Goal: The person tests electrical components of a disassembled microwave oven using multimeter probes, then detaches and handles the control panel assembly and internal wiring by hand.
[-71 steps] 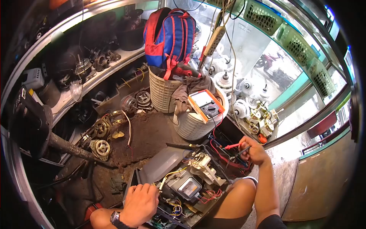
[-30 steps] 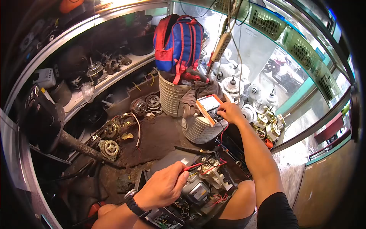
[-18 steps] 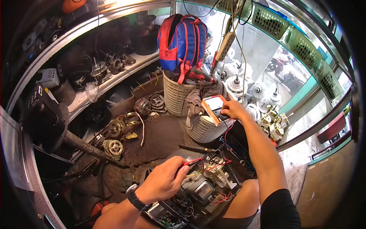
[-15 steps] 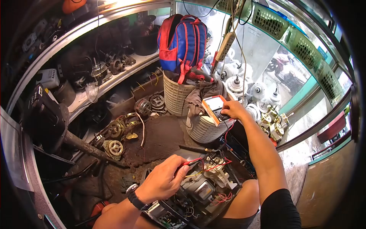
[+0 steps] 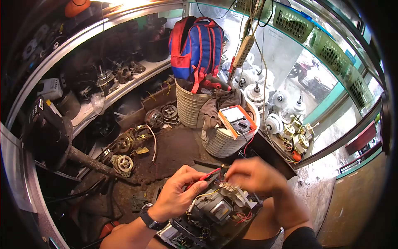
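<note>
In my left hand [image 5: 179, 190] is a red multimeter probe [image 5: 210, 174], pinched between thumb and fingers, its tip pointing at wires above the opened appliance. My right hand [image 5: 255, 174] is blurred by motion over the far right side of that appliance; whether it grips anything I cannot tell. The appliance lies across my lap, with a grey motor [image 5: 217, 209], coloured wires [image 5: 244, 217] and a circuit board [image 5: 176, 237] exposed. An orange-rimmed analog multimeter [image 5: 238, 120] rests tilted on a ribbed white bin [image 5: 226, 143], a red lead hanging from it.
A blue and red backpack [image 5: 199, 50] stands on another ribbed bin [image 5: 192, 108]. Motor parts [image 5: 122, 164] lie on the floor at left, near a black machine on a metal post [image 5: 93, 162]. White gear units [image 5: 257, 93] and brass-coloured parts [image 5: 296, 135] sit by the glass.
My right hand has left the multimeter's dial and come down to the appliance's wires. My left hand stays at nearly the same place with the red probe.
</note>
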A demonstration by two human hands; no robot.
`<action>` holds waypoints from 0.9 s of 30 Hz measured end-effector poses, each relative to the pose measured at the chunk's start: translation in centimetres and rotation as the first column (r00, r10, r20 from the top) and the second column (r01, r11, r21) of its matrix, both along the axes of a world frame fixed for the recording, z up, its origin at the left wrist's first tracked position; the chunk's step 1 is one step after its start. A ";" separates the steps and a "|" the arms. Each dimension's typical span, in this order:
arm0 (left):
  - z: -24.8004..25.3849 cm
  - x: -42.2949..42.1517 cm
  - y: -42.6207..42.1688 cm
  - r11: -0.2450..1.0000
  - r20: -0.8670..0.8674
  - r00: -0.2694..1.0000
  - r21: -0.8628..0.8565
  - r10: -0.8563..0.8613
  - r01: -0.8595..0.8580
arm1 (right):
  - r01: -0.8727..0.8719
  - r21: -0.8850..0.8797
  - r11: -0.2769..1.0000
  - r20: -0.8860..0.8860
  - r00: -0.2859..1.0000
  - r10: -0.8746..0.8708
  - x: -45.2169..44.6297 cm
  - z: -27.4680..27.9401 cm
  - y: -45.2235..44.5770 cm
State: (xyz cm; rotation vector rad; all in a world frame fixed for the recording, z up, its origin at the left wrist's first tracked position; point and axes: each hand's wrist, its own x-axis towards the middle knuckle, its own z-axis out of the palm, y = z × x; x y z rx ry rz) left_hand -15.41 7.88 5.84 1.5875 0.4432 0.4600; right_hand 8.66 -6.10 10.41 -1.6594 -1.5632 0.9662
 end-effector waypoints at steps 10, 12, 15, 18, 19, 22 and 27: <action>-1.0 0.7 -3.0 0.996 0.079 0.996 -0.077 -0.035 0.041 | 0.330 0.301 0.894 -0.137 0.943 -0.302 -8.5 -5.9 -2.1; -1.2 0.7 -2.9 0.983 0.092 0.996 -0.186 0.011 0.006 | 0.310 0.265 0.913 -0.058 0.950 -0.306 -8.2 -5.1 -2.0; -1.3 0.6 -2.0 0.950 0.122 0.979 -0.287 0.161 -0.121 | 0.310 0.241 0.920 -0.221 0.940 -0.259 -6.3 -6.9 -2.3; -2.6 0.9 -1.2 0.831 0.186 0.943 -0.539 0.275 -0.136 | 0.313 0.282 0.907 -0.491 0.859 -0.144 -5.7 -7.2 -2.4; -2.6 0.9 -1.3 0.832 0.185 0.944 -0.538 0.273 -0.135 | 0.299 0.262 0.918 -0.630 0.773 -0.071 -5.6 -7.4 -2.3; -2.6 1.1 -1.7 0.789 0.174 0.951 -0.607 0.255 -0.100 | 0.249 0.349 0.903 -0.455 0.888 -0.069 -5.4 -7.5 -2.1; -2.7 1.1 -1.9 0.782 0.129 0.961 -0.612 0.245 -0.117 | 0.267 0.302 0.915 -0.457 0.883 -0.106 -5.5 -7.9 -2.3</action>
